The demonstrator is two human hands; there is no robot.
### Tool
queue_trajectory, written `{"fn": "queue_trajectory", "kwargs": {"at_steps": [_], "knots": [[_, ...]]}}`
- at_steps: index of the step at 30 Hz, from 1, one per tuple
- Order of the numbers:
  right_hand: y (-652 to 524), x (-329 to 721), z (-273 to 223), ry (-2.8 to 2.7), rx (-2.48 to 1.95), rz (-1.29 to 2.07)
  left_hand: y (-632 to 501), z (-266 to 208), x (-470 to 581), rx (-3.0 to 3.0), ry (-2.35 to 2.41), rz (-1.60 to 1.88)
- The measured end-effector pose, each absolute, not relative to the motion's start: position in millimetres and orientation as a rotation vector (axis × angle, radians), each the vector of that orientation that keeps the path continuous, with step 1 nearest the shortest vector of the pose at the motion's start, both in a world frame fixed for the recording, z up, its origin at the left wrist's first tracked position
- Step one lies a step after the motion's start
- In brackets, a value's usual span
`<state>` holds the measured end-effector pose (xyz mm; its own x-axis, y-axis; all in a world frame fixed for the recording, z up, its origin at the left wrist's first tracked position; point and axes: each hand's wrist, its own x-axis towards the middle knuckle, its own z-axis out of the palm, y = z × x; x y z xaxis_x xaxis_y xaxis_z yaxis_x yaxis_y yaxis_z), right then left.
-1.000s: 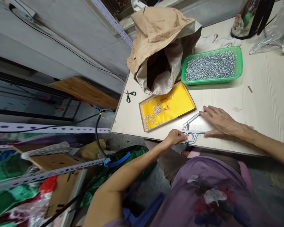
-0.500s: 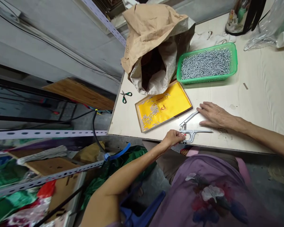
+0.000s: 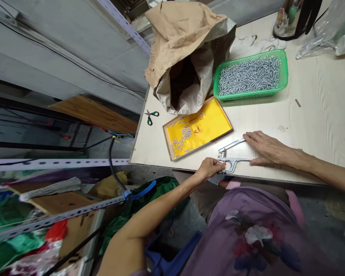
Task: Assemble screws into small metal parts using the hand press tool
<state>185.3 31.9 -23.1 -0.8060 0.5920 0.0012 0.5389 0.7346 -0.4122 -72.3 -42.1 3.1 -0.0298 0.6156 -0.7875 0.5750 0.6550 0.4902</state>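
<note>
A silver hand press plier (image 3: 231,158) lies near the table's front edge, its two handles spread toward the right. My left hand (image 3: 210,168) pinches something small at its red-tipped jaw; what it holds is too small to see. My right hand (image 3: 265,147) rests flat on the table (image 3: 319,122) with fingers on the plier's handles. Just behind the plier sits a shallow box (image 3: 196,128) with a yellow bottom and a scatter of small metal pieces.
A green basket (image 3: 250,75) full of silver metal pieces stands at the back, beside an open brown paper sack (image 3: 186,50). Small green-handled scissors (image 3: 150,116) lie at the table's left edge. Perforated metal shelving (image 3: 57,214) with clutter fills the lower left.
My right hand slid away from the plier's handles half a second ago and has come back onto them. My left hand has stayed at the jaw.
</note>
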Motion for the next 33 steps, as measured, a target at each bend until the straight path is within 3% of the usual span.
{"fn": "queue_trajectory", "kwargs": {"at_steps": [6, 10, 16, 22, 27, 33], "knots": [[18, 185, -18, -2.781, -1.021, 0.552, -41, 11, -71, 1.084, 1.717, -0.067], [10, 182, -11, -2.823, -0.990, 0.544, -45, 22, -61, 1.688, 1.837, -0.085], [2, 177, -12, -2.736, -0.974, 0.531, -26, 5, -29, 2.378, 1.354, 0.098], [-5, 175, -11, -2.793, -1.161, 0.413, 0, -9, -24, 2.474, 1.022, -0.007], [-8, 170, -10, -2.781, -1.284, 0.281, -1, 1, -24, 2.497, 1.107, -0.133], [2, 168, -15, -2.824, -1.133, 0.300, -5, -4, -21, 2.477, 1.183, -0.103]]}}
